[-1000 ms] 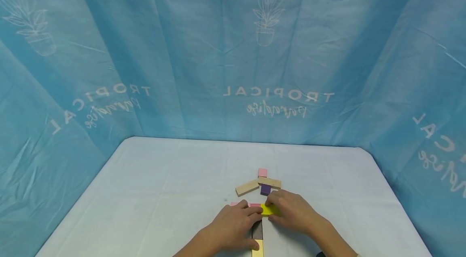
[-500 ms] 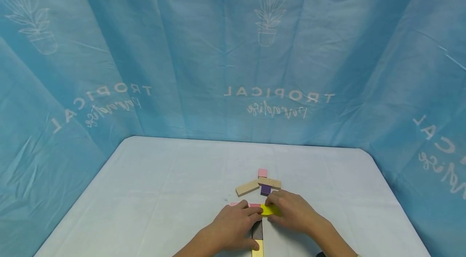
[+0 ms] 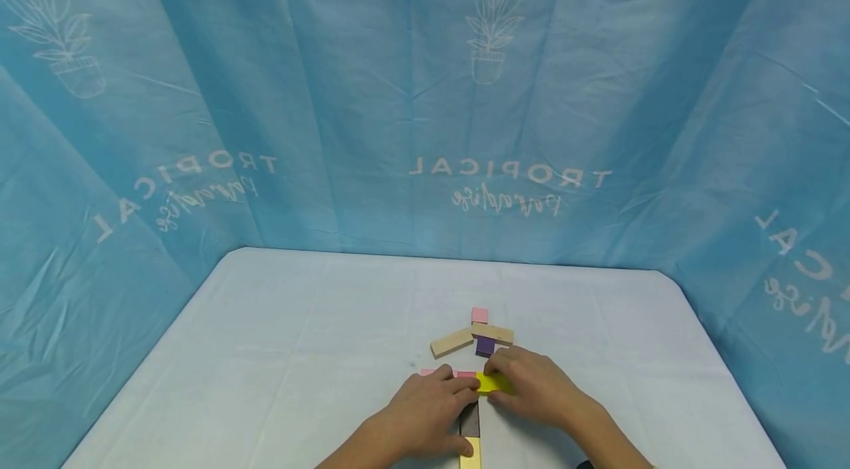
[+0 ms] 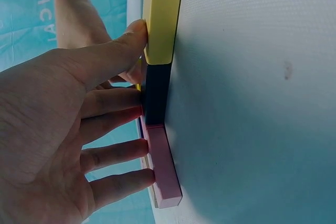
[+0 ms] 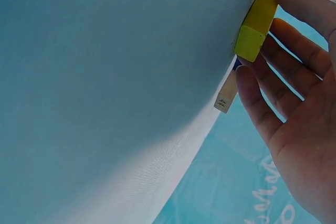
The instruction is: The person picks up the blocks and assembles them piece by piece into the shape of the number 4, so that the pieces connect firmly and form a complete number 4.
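My right hand (image 3: 534, 388) pinches a bright yellow block (image 3: 491, 383) lying on the table, thumb on its near side and fingertips on its far side. My left hand (image 3: 425, 410) spreads its fairly straight fingers over the neighbouring blocks. In the left wrist view its thumb touches a pale yellow block (image 4: 161, 19), and its other fingertips rest along a dark block (image 4: 156, 93) and a pink block (image 4: 165, 169). Pale yellow and dark lie end to end, pointing away from the person. Across their far end runs a row of pink and bright yellow, partly hidden by the left fingers.
Just beyond the hands are two plain wooden blocks, one on the left (image 3: 451, 343) and one on the right (image 3: 491, 334), a purple block (image 3: 485, 346) and a pink block (image 3: 479, 315). A white cloth (image 3: 319, 336) covers the table; blue curtains (image 3: 352, 122) surround it.
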The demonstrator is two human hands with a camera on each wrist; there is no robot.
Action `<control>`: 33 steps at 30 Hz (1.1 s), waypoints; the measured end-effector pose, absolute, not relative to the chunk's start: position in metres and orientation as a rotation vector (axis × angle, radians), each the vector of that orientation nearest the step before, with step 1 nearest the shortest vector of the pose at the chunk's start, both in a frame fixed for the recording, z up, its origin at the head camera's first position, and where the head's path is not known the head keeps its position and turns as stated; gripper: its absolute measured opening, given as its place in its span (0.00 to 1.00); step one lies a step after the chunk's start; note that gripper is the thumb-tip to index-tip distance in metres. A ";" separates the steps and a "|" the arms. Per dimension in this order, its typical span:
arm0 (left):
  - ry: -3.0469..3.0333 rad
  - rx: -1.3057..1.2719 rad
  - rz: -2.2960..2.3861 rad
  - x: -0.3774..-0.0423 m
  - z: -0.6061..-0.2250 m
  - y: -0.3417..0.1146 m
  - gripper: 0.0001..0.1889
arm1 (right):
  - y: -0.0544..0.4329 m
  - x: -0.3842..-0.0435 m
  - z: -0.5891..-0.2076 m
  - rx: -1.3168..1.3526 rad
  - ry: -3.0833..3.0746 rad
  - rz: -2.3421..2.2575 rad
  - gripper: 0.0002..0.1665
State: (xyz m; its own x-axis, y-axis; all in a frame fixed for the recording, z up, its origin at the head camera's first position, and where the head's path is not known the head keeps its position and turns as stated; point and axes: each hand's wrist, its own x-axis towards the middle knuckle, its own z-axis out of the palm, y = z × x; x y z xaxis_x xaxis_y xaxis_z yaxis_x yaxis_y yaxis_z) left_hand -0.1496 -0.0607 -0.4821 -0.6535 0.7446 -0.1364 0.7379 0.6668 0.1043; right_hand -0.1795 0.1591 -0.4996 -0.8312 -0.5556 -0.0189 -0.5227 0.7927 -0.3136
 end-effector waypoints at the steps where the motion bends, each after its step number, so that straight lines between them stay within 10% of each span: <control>1: 2.713 1.217 0.059 -0.150 -0.482 -0.061 0.36 | 0.159 -0.180 -0.500 -0.865 2.869 -0.452 0.16; 33: 2.723 1.257 0.068 -0.149 -0.483 -0.063 0.37 | 0.165 -0.188 -0.494 -0.886 2.945 -0.557 0.13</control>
State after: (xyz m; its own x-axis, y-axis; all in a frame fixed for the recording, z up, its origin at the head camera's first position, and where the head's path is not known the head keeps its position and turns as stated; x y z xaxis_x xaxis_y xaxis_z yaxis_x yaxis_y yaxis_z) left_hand -0.1491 -0.0635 -0.4833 -0.6406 0.7600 -0.1094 0.7536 0.6496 0.1003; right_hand -0.1878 0.1650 -0.4938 -0.8390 -0.5373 0.0858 -0.5315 0.7755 -0.3407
